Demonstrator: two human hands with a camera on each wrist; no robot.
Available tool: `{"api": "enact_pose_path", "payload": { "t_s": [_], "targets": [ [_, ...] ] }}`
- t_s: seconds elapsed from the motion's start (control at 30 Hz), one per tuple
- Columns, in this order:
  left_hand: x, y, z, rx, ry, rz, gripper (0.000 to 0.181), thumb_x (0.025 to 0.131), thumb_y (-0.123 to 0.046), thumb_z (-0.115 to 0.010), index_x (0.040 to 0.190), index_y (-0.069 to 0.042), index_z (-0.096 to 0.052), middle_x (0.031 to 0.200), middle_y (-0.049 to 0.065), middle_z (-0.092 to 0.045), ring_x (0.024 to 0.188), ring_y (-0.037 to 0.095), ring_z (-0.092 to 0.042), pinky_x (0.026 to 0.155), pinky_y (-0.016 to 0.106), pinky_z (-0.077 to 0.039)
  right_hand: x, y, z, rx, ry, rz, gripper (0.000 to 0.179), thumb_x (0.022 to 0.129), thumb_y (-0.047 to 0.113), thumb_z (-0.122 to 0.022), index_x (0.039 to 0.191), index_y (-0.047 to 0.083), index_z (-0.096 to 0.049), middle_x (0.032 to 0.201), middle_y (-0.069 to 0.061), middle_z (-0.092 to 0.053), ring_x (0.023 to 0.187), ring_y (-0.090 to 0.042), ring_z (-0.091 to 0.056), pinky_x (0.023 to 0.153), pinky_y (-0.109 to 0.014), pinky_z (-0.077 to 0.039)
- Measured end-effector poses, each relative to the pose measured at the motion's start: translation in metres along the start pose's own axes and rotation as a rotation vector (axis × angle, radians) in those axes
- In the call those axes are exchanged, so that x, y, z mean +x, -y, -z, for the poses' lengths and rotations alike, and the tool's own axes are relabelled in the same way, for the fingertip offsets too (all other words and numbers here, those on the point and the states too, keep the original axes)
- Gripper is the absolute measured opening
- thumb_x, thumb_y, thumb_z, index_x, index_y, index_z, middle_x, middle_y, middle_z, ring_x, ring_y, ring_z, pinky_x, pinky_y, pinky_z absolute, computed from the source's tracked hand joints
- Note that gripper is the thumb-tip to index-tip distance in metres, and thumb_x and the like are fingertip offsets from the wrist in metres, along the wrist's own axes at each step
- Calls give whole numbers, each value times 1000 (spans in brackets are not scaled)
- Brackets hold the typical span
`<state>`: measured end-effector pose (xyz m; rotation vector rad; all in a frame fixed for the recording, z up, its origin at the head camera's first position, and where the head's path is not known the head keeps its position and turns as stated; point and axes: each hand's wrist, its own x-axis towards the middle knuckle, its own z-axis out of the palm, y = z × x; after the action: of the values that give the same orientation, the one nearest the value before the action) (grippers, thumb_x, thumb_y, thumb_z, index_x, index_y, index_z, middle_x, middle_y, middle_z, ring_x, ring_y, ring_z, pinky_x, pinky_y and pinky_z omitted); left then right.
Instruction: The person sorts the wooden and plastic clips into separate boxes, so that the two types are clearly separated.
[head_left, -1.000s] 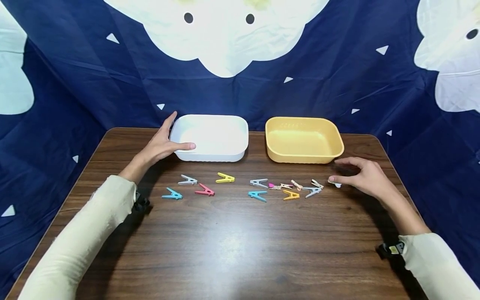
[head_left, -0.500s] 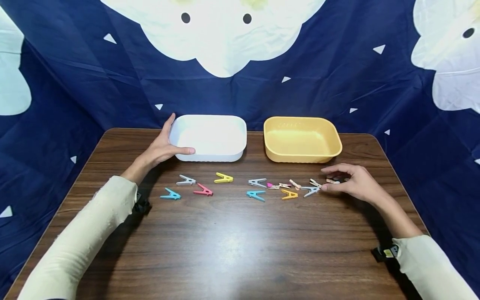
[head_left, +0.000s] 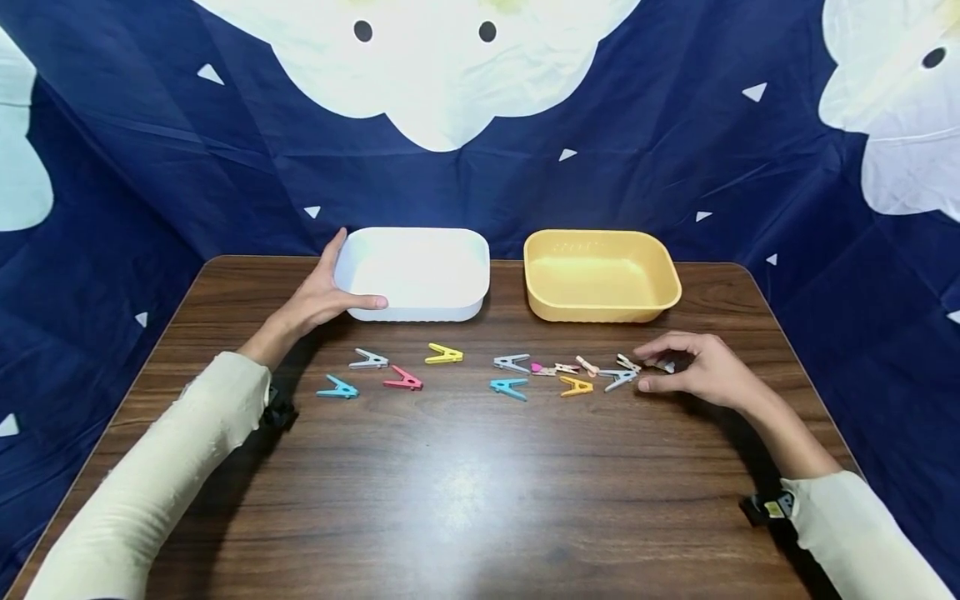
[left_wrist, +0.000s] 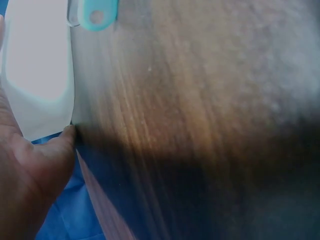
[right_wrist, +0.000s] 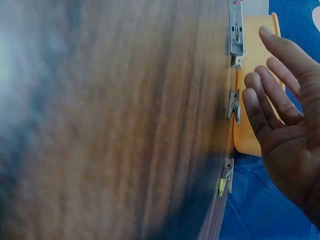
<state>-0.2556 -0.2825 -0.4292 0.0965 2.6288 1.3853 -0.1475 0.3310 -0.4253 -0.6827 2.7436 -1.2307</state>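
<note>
At the back left stands a white basin (head_left: 423, 315). My left hand (head_left: 313, 298) rests against its left end, thumb straight along the front and fingers reaching to the far corner. My right hand (head_left: 703, 368) hovers low at the right end of the clothespins, thumb and fingers apart, holding nothing. Right by its fingertips lie a grey-blue clothespin (head_left: 618, 381) and a small wooden clothespin (head_left: 627, 362). Another small clothespin (head_left: 666, 365) lies partly hidden behind the hand. In the right wrist view, a small wooden clothespin (right_wrist: 233, 106) appears beside the spread fingers.
A yellow basin (head_left: 600, 314) stands at the back right. Between the hands lie blue (head_left: 340, 389), red (head_left: 405, 380), yellow (head_left: 445, 354) and orange (head_left: 576, 387) clothespins, among several others. A dark blue printed cloth (head_left: 472, 196) hangs behind the wooden table (head_left: 420, 467).
My right hand has moved left, from the rightmost small clothespin to the grey-blue one. That small clothespin stays on the table. My left thumb has slid slightly down the white basin's front.
</note>
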Motion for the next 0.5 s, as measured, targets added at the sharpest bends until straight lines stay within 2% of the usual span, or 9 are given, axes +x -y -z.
{"api": "enact_pose_path", "payload": {
  "t_s": [0.1,0.2,0.5],
  "targets": [
    [0,-1,2,14,3,6,151,85,-38,-102,181,-37,14,191,-4,11,179,30,4,144,63,-7,-1,1,-2,91,42,22,38,82,-1,-99,117,3,-86,96,-8,-85,85,-4,-75,76,-18,-61],
    [-1,-1,3,28,12,12,151,85,-40,-102,181,-36,15,191,-4,11,179,31,5,144,64,-7,-1,1,-5,134,66,16,36,83,-4,-97,116,0,-85,91,-4,-83,82,-2,-74,72,-18,-61],
    [-2,-2,2,64,30,11,152,85,-42,-101,180,-36,17,191,-5,12,179,32,5,143,66,-7,-3,-3,-6,94,67,-6,31,83,-1,-98,111,3,-88,89,-5,-84,79,0,-71,70,-18,-60]
  ]
}}
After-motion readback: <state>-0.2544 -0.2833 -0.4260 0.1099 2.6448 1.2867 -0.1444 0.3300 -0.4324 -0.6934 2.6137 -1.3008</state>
